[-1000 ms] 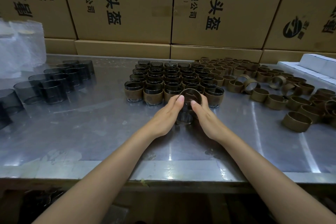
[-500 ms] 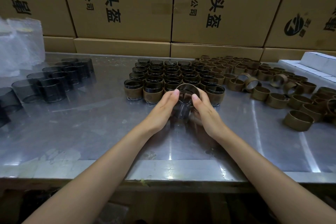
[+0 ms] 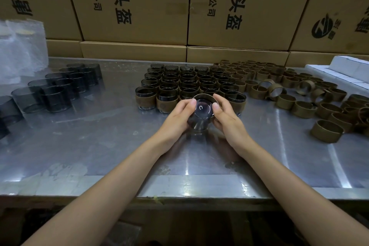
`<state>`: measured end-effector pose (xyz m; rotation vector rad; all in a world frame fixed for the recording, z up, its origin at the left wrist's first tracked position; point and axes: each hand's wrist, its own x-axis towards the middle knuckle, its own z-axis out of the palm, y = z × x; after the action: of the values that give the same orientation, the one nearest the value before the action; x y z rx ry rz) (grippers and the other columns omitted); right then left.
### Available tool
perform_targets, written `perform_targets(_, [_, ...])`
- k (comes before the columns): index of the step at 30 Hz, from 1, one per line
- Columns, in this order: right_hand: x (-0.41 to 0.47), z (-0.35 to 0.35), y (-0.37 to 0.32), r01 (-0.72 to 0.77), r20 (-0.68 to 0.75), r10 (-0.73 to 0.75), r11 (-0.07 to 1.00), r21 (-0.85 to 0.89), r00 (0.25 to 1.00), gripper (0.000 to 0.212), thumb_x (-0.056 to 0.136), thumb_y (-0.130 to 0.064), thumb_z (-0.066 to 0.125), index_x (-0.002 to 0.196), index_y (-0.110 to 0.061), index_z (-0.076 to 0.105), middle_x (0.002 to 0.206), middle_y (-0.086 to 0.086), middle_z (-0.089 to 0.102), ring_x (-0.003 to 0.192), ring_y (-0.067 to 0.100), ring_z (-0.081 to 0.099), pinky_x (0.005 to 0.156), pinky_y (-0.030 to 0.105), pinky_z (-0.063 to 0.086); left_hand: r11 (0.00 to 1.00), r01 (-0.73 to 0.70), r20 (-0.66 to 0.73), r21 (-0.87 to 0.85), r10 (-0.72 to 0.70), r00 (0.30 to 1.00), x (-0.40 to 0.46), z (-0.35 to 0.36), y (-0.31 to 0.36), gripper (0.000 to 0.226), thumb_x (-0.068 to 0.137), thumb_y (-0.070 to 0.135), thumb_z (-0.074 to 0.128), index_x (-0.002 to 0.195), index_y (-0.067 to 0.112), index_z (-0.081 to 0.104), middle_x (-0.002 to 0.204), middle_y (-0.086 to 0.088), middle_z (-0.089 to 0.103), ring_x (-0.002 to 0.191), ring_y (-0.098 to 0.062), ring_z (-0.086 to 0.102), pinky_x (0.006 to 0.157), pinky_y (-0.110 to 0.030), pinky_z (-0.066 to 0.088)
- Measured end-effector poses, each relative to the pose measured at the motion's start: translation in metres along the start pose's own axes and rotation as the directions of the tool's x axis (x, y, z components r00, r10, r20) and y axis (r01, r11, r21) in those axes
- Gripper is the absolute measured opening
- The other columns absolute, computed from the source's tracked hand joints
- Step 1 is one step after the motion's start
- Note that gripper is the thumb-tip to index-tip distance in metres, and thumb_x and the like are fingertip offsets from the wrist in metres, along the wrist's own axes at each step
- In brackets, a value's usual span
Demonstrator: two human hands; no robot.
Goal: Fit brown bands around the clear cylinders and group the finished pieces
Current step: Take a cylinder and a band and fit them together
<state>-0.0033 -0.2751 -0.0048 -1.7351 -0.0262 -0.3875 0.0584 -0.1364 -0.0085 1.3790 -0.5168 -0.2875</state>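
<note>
The clear cup (image 3: pixel 201 115) has been tipped up toward the camera and is gripped on both sides by the left hand (image 3: pixel 176 119) and right hand (image 3: pixel 227 121), just before the banded cups (image 3: pixel 187 86). The band looks nearly on.

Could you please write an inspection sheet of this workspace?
Surface: steel table, scuffed, reflective.
Job's things: bare cylinders at left; banded group at centre; loose bands at right; one cylinder tilted, band partly on.
Clutter: plastic wrap far left; white blocks far right.
Grip: left hand and right hand hold that cylinder.
Cables: nothing seen.
Surroundings: cartons stacked behind.
</note>
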Motion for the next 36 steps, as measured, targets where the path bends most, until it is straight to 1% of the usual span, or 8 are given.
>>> perform_targets(2, [0.002, -0.001, -0.001, -0.02, -0.005, 0.021, 1.0, 0.011, 1.0, 0.046, 0.101, -0.029, 0.041, 0.146, -0.023, 0.031, 0.128, -0.01, 0.05, 0.123, 0.005, 0.048, 0.103, 0.022, 0.04, 0.999, 0.008, -0.003, -0.051, -0.008, 1.0, 0.0, 0.002, 0.003, 0.024, 0.098, 0.033, 0.049, 0.113, 0.017, 0.06, 0.113, -0.005, 0.066, 0.107, -0.02, 0.062, 0.103, -0.05, 0.045])
perform_targets(5, [0.003, -0.001, -0.003, -0.079, 0.03, 0.074, 0.981, 0.178, 0.997, 0.043, 0.1, -0.027, 0.044, 0.142, -0.017, 0.038, 0.134, 0.001, 0.053, 0.115, 0.007, 0.057, 0.083, 0.018, 0.051, 0.997, -0.007, -0.02, -0.078, 0.005, 1.0, 0.002, 0.002, 0.008, 0.033, 0.099, 0.027, 0.049, 0.126, 0.01, 0.056, 0.125, -0.011, 0.062, 0.116, -0.027, 0.059, 0.104, -0.047, 0.044])
perform_targets(9, [0.004, -0.004, -0.01, -0.249, 0.19, 0.214, 0.95, 0.19, 0.958, 0.06, 0.078, -0.06, 0.052, 0.124, -0.022, 0.058, 0.121, 0.001, 0.067, 0.11, 0.013, 0.064, 0.095, 0.03, 0.047, 0.982, -0.024, 0.019, -0.185, 0.028, 0.999, 0.0, 0.0, 0.016, 0.04, 0.1, 0.021, 0.043, 0.133, -0.003, 0.047, 0.119, -0.014, 0.061, 0.108, -0.021, 0.059, 0.089, -0.032, 0.048])
perform_targets(15, [0.003, -0.018, -0.012, -0.318, 0.318, 0.211, 0.886, 0.337, 0.924, 0.031, 0.075, -0.047, 0.064, 0.093, -0.025, 0.076, 0.102, 0.001, 0.073, 0.091, 0.011, 0.07, 0.074, 0.02, 0.054, 0.942, 0.206, 0.254, -0.264, -0.138, 0.957, -0.004, -0.012, 0.026, 0.048, 0.082, 0.033, 0.06, 0.122, 0.008, 0.059, 0.125, -0.012, 0.06, 0.119, -0.025, 0.054, 0.107, -0.036, 0.039])
perform_targets(19, [0.0, -0.024, -0.012, -0.311, 0.423, 0.124, 0.858, 0.409, 0.898, 0.048, 0.055, -0.049, 0.087, 0.095, -0.023, 0.078, 0.102, 0.001, 0.073, 0.093, 0.01, 0.069, 0.077, 0.02, 0.054, 0.913, 0.301, 0.348, -0.274, -0.197, 0.917, -0.005, -0.016, 0.026, 0.036, 0.079, 0.032, 0.066, 0.111, 0.015, 0.068, 0.115, -0.007, 0.068, 0.105, -0.017, 0.064, 0.094, -0.028, 0.052])
perform_targets(22, [-0.002, -0.025, -0.011, -0.287, 0.444, 0.072, 0.852, 0.438, 0.893, 0.056, 0.052, -0.049, 0.089, 0.098, -0.018, 0.077, 0.103, 0.005, 0.073, 0.095, 0.014, 0.069, 0.08, 0.022, 0.055, 0.913, 0.266, 0.411, -0.309, -0.125, 0.903, -0.008, -0.017, 0.027, 0.03, 0.079, 0.028, 0.072, 0.106, 0.016, 0.074, 0.111, -0.006, 0.069, 0.1, -0.014, 0.065, 0.091, -0.026, 0.054])
perform_targets(32, [-0.006, -0.023, -0.012, -0.256, 0.452, -0.011, 0.813, 0.524, 0.892, 0.058, 0.048, -0.048, 0.091, 0.097, -0.019, 0.077, 0.097, 0.003, 0.074, 0.086, 0.011, 0.071, 0.072, 0.019, 0.057, 0.916, 0.209, 0.505, -0.342, -0.008, 0.863, -0.012, -0.012, 0.026, 0.055, 0.061, 0.038, 0.086, 0.111, 0.02, 0.072, 0.113, -0.004, 0.069, 0.102, -0.012, 0.066, 0.083, -0.021, 0.054])
perform_targets(36, [-0.004, -0.025, -0.012, -0.282, 0.44, 0.023, 0.798, 0.533, 0.898, 0.064, 0.059, -0.053, 0.085, 0.11, -0.017, 0.072, 0.115, 0.009, 0.069, 0.106, 0.019, 0.066, 0.089, 0.028, 0.054, 0.914, 0.209, 0.467, -0.348, -0.024, 0.884, -0.012, -0.015, 0.029, 0.067, 0.065, 0.042, 0.084, 0.122, 0.014, 0.063, 0.122, -0.008, 0.064, 0.11, -0.018, 0.062, 0.09, -0.028, 0.054])
